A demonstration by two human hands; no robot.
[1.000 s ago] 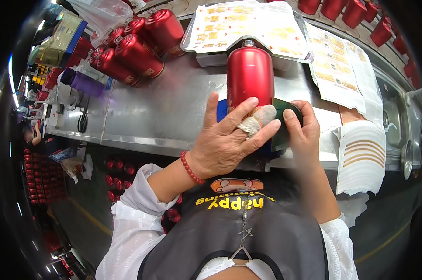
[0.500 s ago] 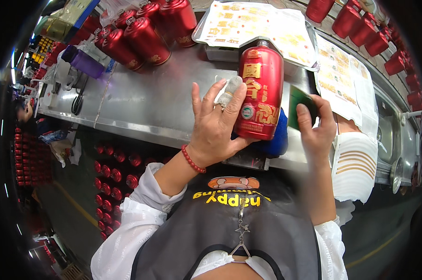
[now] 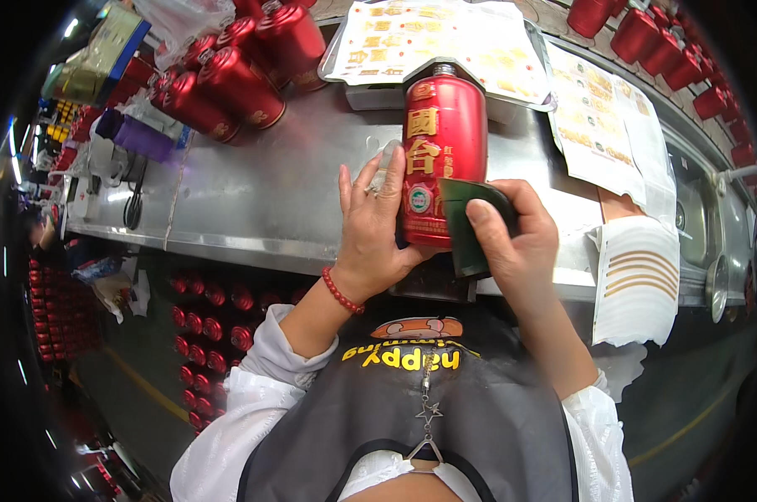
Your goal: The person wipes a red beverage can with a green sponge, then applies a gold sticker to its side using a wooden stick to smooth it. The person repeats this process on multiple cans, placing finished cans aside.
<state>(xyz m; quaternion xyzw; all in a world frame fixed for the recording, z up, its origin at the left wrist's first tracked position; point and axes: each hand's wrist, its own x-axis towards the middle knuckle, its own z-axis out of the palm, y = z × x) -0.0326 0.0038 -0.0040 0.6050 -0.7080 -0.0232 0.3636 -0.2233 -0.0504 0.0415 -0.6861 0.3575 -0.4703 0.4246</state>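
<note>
Just right of the left hand's [image 3: 370,222] fingertips I made out two big gold characters [image 3: 421,125] on the red bottle [image 3: 470,117], a smaller gold column [image 3: 449,159] beside them, and a round green-and-white emblem [image 3: 419,199] short of the green sheet [image 3: 464,226] in the right hand's [image 3: 525,238] fingers. Beyond both hands' fingers, a white printed sheet [image 3: 433,42] bore gold characters and red marks. Below them, yellow lettering [image 3: 402,360] crossed the dark apron [image 3: 337,435], upside down to me.
</note>
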